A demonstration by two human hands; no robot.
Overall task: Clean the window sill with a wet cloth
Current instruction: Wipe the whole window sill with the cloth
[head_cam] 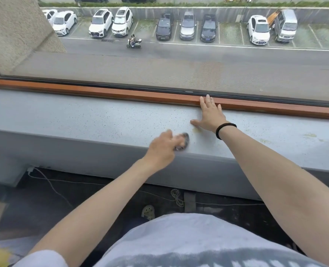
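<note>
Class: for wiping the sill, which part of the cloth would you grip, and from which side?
Likely its bunched top, from above and the room side, as the left hand does: the cloth lies low on the flat sill, so fingers can curl over it and press down. It is blurred, so folds cannot be told.

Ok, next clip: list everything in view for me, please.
speckled grey stone window sill: one, across the middle
reddish-brown window frame strip: one, along sill's far edge
dark grey cloth: one, sill's near edge
yellowish stains: several, sill's right part
parked cars: about nine, white, dark, silver, outside
scooter: one, greyish, road outside
white cables: few, floor below sill
black wristband: one, right wrist
left hand: gripping the cloth
right hand: flat on sill, fingers at frame
</note>
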